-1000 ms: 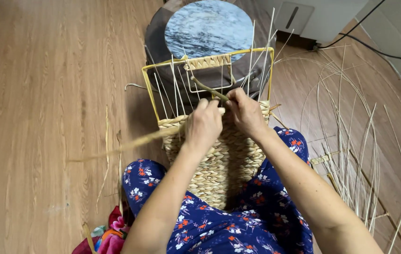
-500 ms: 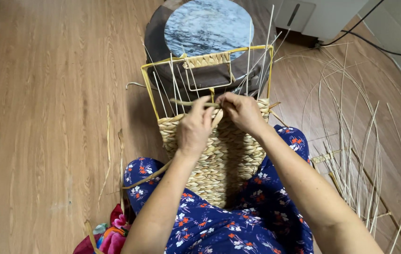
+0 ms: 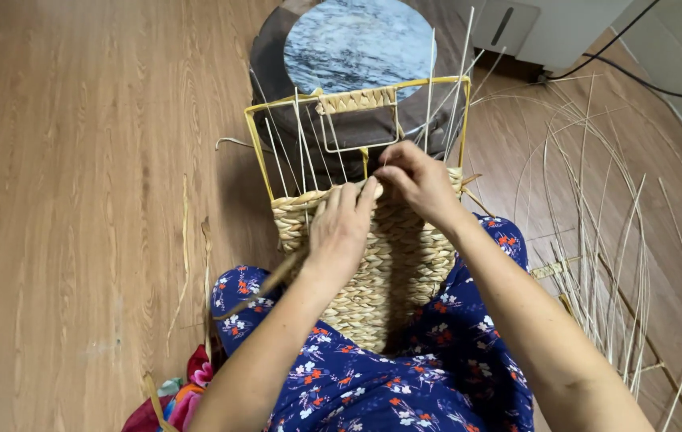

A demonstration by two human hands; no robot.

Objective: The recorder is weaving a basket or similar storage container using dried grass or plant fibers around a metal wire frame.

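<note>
A half-woven straw basket on a yellow wire frame rests on my lap, with thin upright stakes rising from the woven edge. My left hand lies flat on the top row of the weave, fingers together, pressing a straw strand whose tail trails down-left from under my wrist. Just right of it, at the woven rim, my right hand pinches the strand between the stakes.
A round stool with a marbled blue-white top stands right behind the frame. Several long loose reeds fan over the wooden floor at right. A white appliance and black cable sit far right; colourful cloth lies bottom left.
The strand's long tail, which stuck out far to the left, has been drawn in toward the basket. Both hands have shifted slightly along the woven rim.
</note>
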